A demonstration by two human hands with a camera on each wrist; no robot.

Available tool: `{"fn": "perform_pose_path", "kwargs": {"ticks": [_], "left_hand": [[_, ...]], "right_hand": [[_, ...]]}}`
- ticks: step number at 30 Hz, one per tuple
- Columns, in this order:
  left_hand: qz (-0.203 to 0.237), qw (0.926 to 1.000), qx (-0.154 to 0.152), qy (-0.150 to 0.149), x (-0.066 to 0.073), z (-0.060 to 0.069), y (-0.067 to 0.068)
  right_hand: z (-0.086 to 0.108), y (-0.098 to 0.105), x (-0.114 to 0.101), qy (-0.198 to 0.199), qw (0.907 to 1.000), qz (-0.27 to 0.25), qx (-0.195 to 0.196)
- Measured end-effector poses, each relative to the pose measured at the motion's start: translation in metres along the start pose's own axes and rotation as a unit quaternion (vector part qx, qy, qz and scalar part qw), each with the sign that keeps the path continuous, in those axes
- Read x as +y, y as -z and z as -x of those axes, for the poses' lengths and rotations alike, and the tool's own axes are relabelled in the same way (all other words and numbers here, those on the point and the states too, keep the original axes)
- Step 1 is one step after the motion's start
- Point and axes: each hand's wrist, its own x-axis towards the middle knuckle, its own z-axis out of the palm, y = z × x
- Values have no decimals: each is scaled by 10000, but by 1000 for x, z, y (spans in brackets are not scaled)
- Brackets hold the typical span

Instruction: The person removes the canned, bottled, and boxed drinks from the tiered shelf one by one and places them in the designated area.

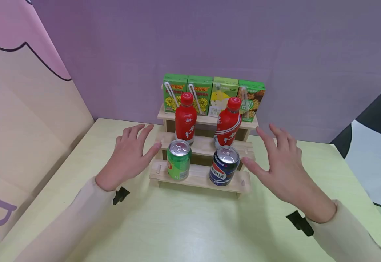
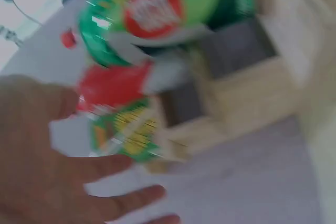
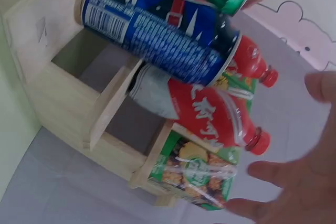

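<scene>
Although both of our hands were raised around it, the wooden rack (image 1: 198,175) stood filled on its three steps, and we judged the work of setting out the drinks to be all but done. On the lowest step were the green can (image 1: 179,163) at the left and the blue can (image 1: 224,168) at the right, both upright with a gap between them. On the middle step, behind the cans, we had one red bottle (image 1: 185,120) on the left and a second red bottle (image 1: 228,123) on the right, each with its cap on. Along the top step four drink boxes (image 1: 201,96) formed a row side by side, so every step carried something.

Our left hand (image 1: 129,154) hung to the left of the rack, fingers spread and holding nothing. Our right hand (image 1: 283,167) was likewise free of any load, its thumb just beside the blue can in the head view, though the right wrist view showed the two apart. What was left, as we judged it, came to little: perhaps a slight straightening, since we could not tell whether the cans were lined up exactly with the bottles. Beneath everything was the pale table (image 1: 190,225), with a purple wall (image 1: 308,72) behind.
</scene>
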Motion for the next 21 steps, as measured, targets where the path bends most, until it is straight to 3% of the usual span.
{"fn": "perform_pose_path", "kwargs": {"ticks": [4,9,14,18,21], "left_hand": [[803,9961,330,-127,-18,-10,-11],[1323,9898,473,-226,-32,-16,-26],[2009,9752,724,-580,-43,-24,-45],[2319,9647,928,-838,-48,-29,-59],[2375,9625,969,-886,-49,-31,-67]], "right_hand": [[-9,3,6,15,9980,-515,363],[-23,6,14,264,9913,-929,896],[-44,8,27,671,9783,-1220,1536],[-68,8,45,501,9725,-1333,1842],[-85,9,56,239,9733,-1357,1836]]}}
